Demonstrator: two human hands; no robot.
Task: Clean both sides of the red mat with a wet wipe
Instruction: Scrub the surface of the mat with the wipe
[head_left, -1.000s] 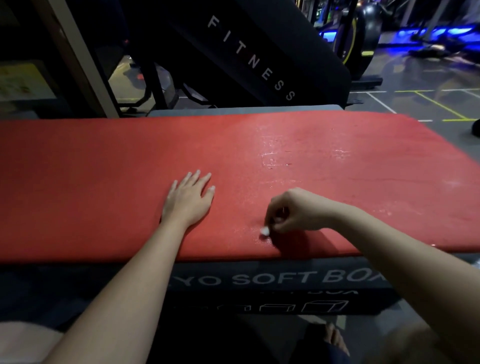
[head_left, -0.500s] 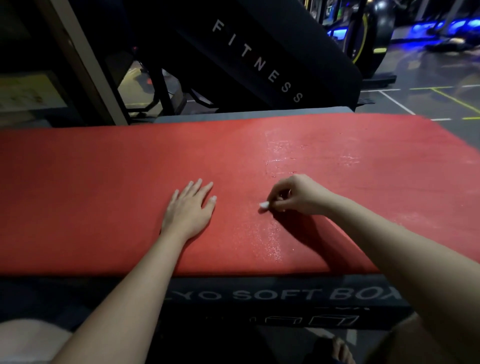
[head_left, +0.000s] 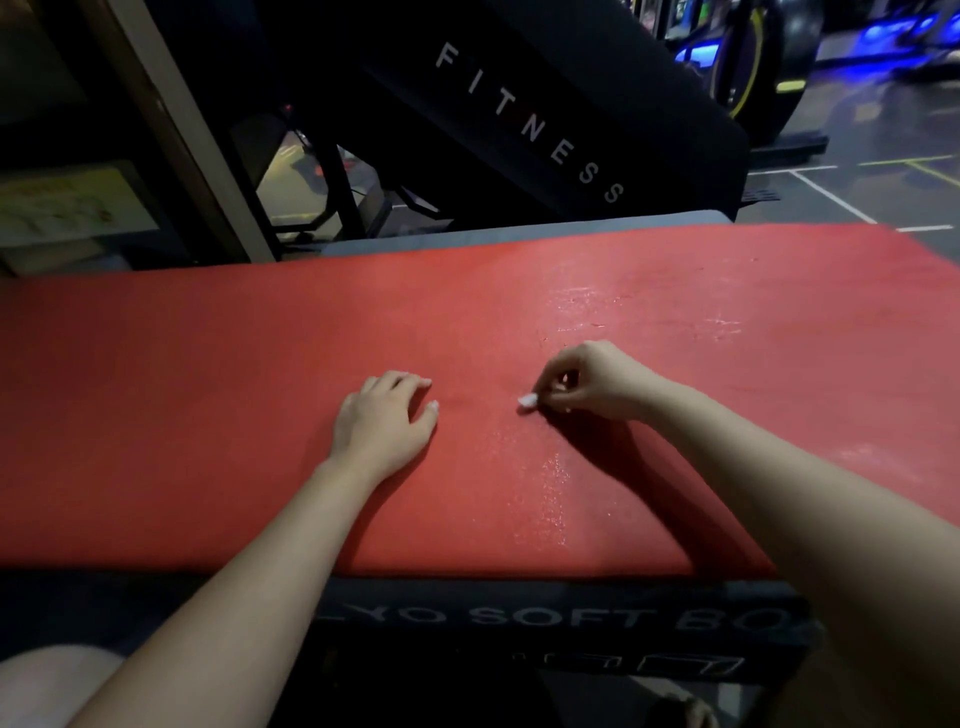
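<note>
Support: a black soft box (head_left: 519, 618) with pale lettering "SOFT BO" on its near face.
On it: the red mat (head_left: 208, 415) lies flat and reaches the near edge; a grey strip shows past its far edge.
Beneath: dark floor (head_left: 857, 192) with painted lines.

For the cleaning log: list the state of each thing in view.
mat: flat on the box, wet sheen right of middle.
wipe: wadded small, touching the mat.
right hand: pinches the wipe.
left hand: rests on the mat, holds nothing.
box: under the mat.
</note>
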